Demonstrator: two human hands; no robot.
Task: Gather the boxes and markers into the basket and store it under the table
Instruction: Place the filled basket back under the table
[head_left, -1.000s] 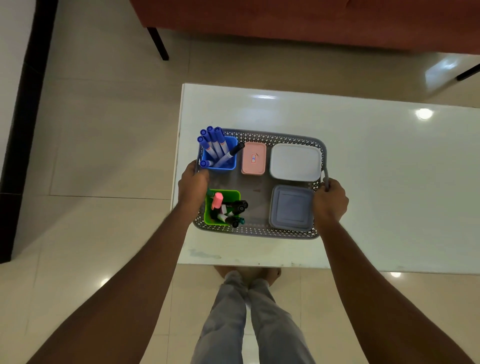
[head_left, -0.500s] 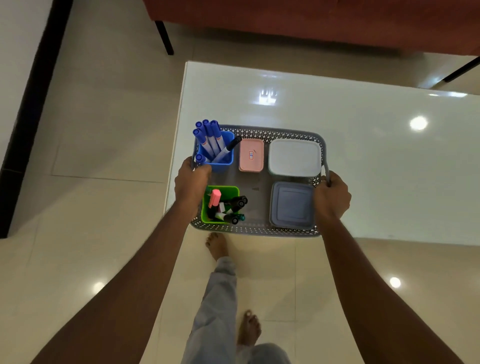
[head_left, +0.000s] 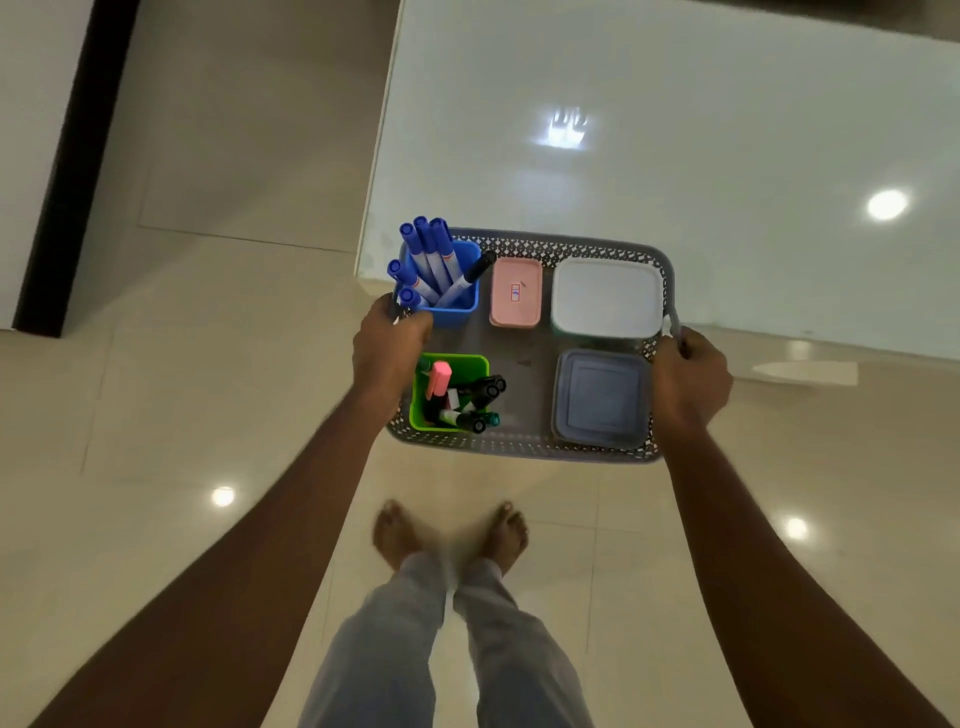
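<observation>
Left hand (head_left: 390, 344) grips basket (head_left: 519, 448) at left rim; right hand (head_left: 691, 382) wraps right handle. I log change: basket, resting on counter (head_left: 675, 156) a second ago, now lifted and drawn back over floor (head_left: 208, 364), only far rim overlapping counter edge. Marker cups (head_left: 422, 410) and lidded boxes (head_left: 605, 296) all inside, so gathering done, stowing remains. Counter corner just beside blue cup (head_left: 457, 309). Floor open to left and ahead of feet (head_left: 501, 535). Space beneath counter not visible.
</observation>
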